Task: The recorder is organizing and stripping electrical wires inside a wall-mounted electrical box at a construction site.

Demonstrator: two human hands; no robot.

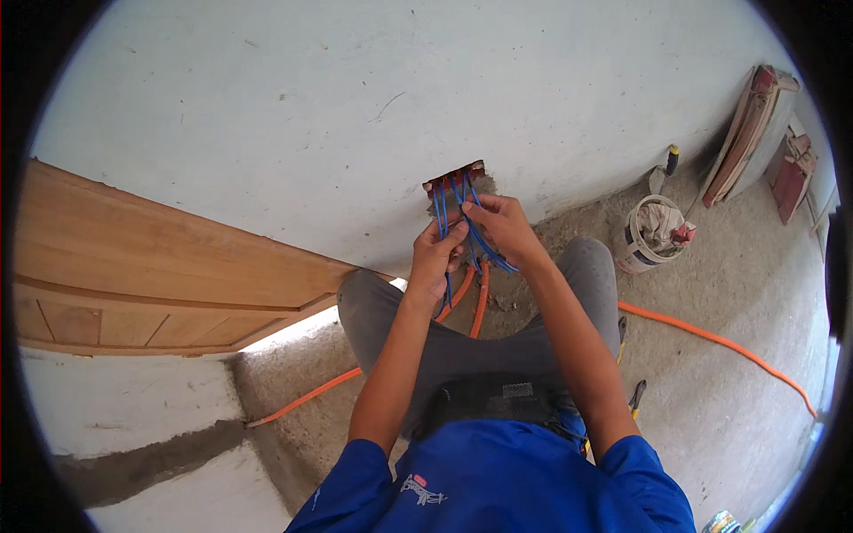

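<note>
White wall (267,107): blue wires (442,202) hang from hole (478,169), both grips pinched on them just below, L hand (432,264) & R hand (505,229). Orange conduits (482,300) beneath; wood door (160,249) at L, bucket (633,255) w/ rag (659,224) at R.

Near the centre are one left hand (435,259), one right hand (503,229) and several blue wires (503,262), too bunched to count, with one wall opening (458,176) toward twelve. Two orange conduits (482,302) stand at six o'clock from that opening. One wooden door (169,240) fills nine o'clock, while between two and three are one bucket (633,258), one rag (665,224) and one trowel (657,181).
</note>
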